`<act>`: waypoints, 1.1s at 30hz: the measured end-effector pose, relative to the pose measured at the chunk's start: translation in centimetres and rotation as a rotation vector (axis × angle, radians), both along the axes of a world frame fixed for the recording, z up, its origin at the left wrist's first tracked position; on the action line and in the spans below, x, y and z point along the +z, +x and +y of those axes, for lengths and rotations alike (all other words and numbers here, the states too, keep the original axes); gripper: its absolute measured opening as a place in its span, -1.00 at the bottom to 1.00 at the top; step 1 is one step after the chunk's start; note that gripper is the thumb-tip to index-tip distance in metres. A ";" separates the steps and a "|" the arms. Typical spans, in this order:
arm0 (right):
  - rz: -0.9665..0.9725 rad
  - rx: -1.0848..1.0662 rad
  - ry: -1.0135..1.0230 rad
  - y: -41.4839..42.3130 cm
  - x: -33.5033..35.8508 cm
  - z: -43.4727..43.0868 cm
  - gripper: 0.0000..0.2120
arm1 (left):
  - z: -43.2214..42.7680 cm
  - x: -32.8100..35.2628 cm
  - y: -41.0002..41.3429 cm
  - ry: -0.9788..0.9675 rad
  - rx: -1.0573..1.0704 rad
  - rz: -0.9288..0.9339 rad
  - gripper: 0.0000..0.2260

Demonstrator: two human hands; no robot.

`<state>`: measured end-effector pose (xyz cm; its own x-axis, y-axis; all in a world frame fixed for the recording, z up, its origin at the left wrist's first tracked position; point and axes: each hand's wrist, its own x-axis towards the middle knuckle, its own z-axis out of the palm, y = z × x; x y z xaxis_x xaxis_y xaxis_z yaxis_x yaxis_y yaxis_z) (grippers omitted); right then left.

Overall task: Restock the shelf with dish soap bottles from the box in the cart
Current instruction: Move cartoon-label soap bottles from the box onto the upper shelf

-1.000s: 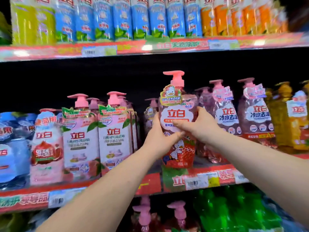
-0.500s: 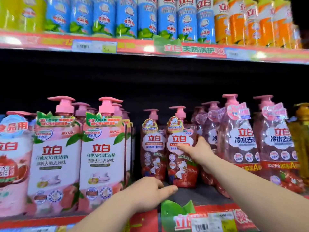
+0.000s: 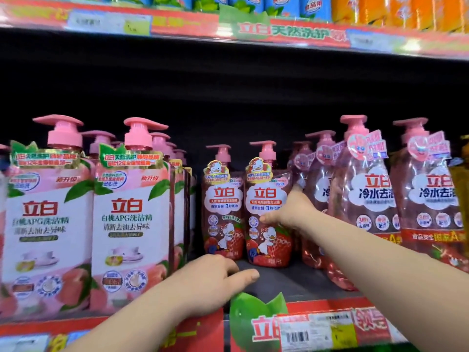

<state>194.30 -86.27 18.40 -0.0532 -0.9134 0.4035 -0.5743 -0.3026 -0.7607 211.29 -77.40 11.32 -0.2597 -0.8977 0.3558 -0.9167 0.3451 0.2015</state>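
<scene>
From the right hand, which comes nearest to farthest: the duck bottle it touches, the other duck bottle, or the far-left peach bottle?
1. Touched duck bottle, under the right hand.
2. Other duck bottle, just left.
3. Peach bottle, far left.

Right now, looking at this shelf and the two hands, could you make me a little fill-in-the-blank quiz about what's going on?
1. The right hand touches a strawberry duck bottle whose pump top is coloured ____.
2. The left hand holds ____; it rests near the shelf edge.
3. Counting front-row bottles with the duck label, there are ____.
4. The duck bottle the right hand touches stands ____ on the shelf.

Missing words: pink; nothing; two; upright
</scene>
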 end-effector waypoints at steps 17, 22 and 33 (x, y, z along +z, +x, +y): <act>-0.004 -0.099 -0.096 3.2 -0.9 -2.6 0.03 | 0.7 0.1 -0.3 0.000 0.001 0.020 -0.55; 0.399 -0.078 -0.523 4.0 1.4 -1.5 -0.08 | 0.4 -0.1 -0.1 -0.025 -0.003 0.003 -0.51; 1.035 -0.141 -0.611 8.3 4.7 -3.2 -0.04 | 0.4 0.2 0.0 -0.020 0.002 0.012 -0.52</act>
